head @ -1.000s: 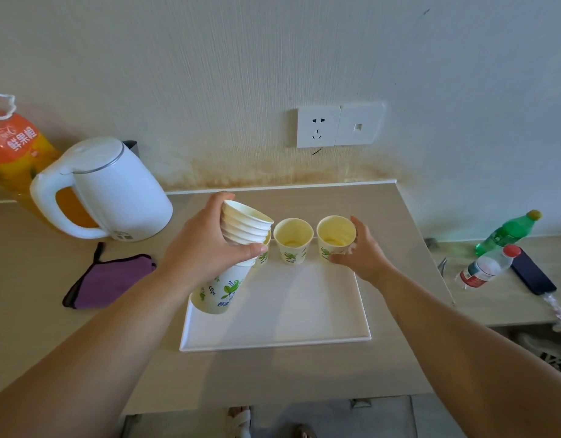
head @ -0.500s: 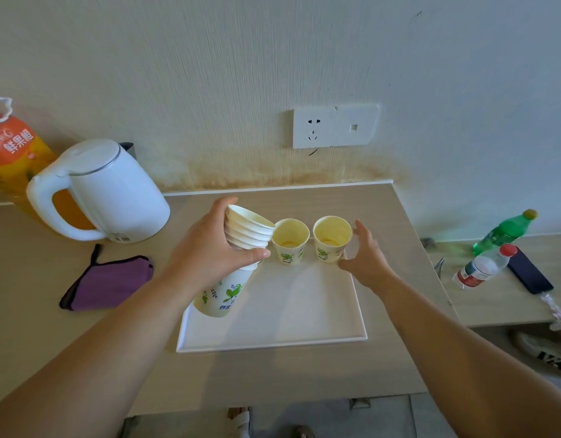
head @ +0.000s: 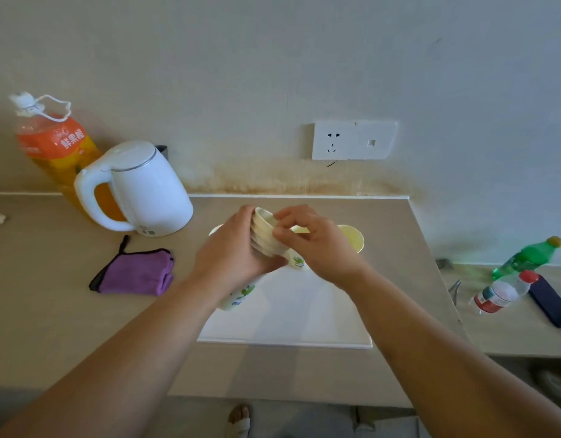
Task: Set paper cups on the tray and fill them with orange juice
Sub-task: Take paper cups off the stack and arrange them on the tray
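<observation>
A tilted stack of paper cups (head: 265,236) is being gripped round its middle by the curled fingers of the left hand (head: 231,257). It is being held above the left part of the white tray (head: 285,327), while its topmost rim is being pinched between the thumb and fingertips (head: 283,237) of the right hand (head: 320,248). One cup is judged to be in the course of being separated. Two risks are being run here: nested cups may be drawn off together if they are stuck, and the thin rim may be crushed if it is being squeezed too hard. The right wrist is also being carried close over the cups (head: 351,240) standing along the tray's far edge, so one could be knocked over. The orange juice bottle (head: 51,147) is standing capped behind the kettle (head: 143,188), well apart from the tray.
</observation>
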